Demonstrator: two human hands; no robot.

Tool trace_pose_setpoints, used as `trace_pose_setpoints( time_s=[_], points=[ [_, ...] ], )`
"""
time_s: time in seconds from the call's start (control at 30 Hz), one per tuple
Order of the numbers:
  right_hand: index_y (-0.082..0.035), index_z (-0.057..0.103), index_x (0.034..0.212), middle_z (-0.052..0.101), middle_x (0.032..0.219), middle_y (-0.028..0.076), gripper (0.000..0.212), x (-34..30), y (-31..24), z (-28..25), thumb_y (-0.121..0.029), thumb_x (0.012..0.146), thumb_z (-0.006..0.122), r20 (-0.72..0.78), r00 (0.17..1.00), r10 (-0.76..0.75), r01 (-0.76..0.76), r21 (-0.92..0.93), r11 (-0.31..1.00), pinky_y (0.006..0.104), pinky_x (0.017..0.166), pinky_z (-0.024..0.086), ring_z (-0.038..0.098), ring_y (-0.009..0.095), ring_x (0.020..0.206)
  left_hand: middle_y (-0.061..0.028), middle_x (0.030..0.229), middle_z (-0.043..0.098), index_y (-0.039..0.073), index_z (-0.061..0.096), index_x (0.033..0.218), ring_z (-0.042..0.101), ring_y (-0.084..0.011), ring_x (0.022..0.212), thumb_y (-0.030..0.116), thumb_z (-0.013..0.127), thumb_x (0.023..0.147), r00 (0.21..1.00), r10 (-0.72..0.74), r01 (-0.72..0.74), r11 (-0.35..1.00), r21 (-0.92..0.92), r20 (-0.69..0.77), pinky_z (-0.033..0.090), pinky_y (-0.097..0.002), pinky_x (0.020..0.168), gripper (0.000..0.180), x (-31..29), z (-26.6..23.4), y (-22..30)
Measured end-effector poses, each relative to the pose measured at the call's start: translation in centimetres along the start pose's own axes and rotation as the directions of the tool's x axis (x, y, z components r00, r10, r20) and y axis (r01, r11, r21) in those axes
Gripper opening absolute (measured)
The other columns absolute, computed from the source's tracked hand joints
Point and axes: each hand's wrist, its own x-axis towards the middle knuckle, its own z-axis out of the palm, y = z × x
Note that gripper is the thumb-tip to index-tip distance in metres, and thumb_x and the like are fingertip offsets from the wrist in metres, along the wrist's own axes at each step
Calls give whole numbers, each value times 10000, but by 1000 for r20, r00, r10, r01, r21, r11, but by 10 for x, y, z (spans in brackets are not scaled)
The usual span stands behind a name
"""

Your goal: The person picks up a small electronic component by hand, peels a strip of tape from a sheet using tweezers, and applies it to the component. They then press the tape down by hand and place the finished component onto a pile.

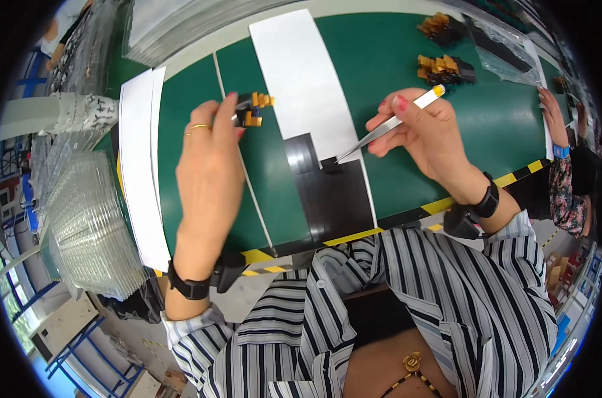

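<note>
My left hand (211, 156) is closed, thumb and fingers pinching a small black part with amber-gold flat tabs (253, 109), held over the green mat (261, 166). In my right hand (427, 132) is a pair of silver tweezers (387, 126) with a white and yellow end, gripped between thumb and fingers. The tweezer tips point down at a small black piece at the stepped edge of a sheet, where the white backing (304, 73) meets glossy black film (334, 199). Whether the tips grip that piece I cannot tell.
Two clusters of similar black and amber parts (447, 68) lie at the far right, near a clear plastic bag (503, 56). White paper (140, 166) and stacked clear trays (88, 225) stand left. Another person's hand (554, 119) rests at the right edge. Striped tape (506, 180) borders the front.
</note>
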Motion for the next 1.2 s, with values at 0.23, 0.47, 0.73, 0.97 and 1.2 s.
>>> trace_pose_setpoints(
  time_s=[0.23,0.47,0.73,0.97,1.2],
  points=[
    [13,492,926,598,827,210,159,-2,-6,4,-135,881,457,2,999,-37,37,-17,999,329,543,539,630,282,634,-93,815,576,-12,549,979,563,-168,703,5,583,752,933,-309,358,845,-398,183,452,-255,569,230,-5,-13,-13],
    [-24,405,1010,595,839,213,176,15,-38,10,-145,889,445,58,932,-357,357,5,934,327,539,531,630,268,631,-44,749,578,-23,576,969,533,-86,624,29,563,796,838,-355,481,124,-868,413,440,-204,556,181,37,-15,12],
    [-53,411,999,598,833,203,166,25,-32,5,-177,894,448,-114,939,-325,332,46,942,285,550,521,631,221,629,-20,773,582,-9,588,948,532,-77,661,52,567,798,835,-284,425,-209,-881,471,438,-198,605,164,43,17,25],
    [-31,438,925,600,822,190,124,33,-23,4,-128,869,492,-187,955,-232,205,-152,967,271,557,522,635,223,647,-22,803,592,14,562,840,539,-95,686,82,558,805,893,-150,432,25,-902,424,438,-230,634,77,33,-10,9],
    [-16,436,914,599,820,175,128,49,-6,-4,-100,854,512,-250,931,-267,201,-262,944,262,577,525,634,216,652,-87,922,592,9,540,825,536,-214,802,85,554,770,936,236,19,709,-705,262,444,-305,680,95,15,-7,27]
  ],
)
